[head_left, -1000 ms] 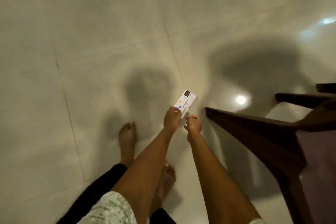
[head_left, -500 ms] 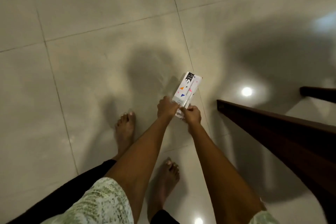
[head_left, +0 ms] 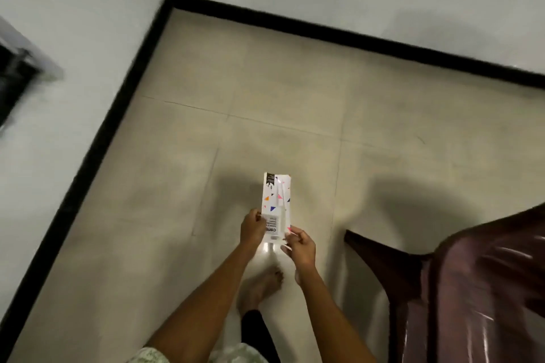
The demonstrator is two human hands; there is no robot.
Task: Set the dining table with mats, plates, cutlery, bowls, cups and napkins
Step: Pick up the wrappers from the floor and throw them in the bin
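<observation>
A slim white pack (head_left: 275,200) printed with small coloured triangles and dark text, possibly napkins, is held out over the tiled floor. My left hand (head_left: 253,228) grips its lower left edge. My right hand (head_left: 299,244) pinches the pack's lower right corner, at a thin strip or flap. Both arms reach forward from the bottom of the view. No table top, mats, plates or cutlery are in sight.
A dark glossy wooden chair (head_left: 472,289) stands at the lower right, its leg (head_left: 380,256) close to my right arm. A black skirting (head_left: 97,138) marks the wall corner ahead and left. A dark framed object (head_left: 14,82) sits on the left wall. My bare foot (head_left: 262,289) is below the hands.
The view has swung from open floor to a wall corner as I walk. The chair is now at the lower right. Both hands keep holding the pack, now pointing straight ahead.
</observation>
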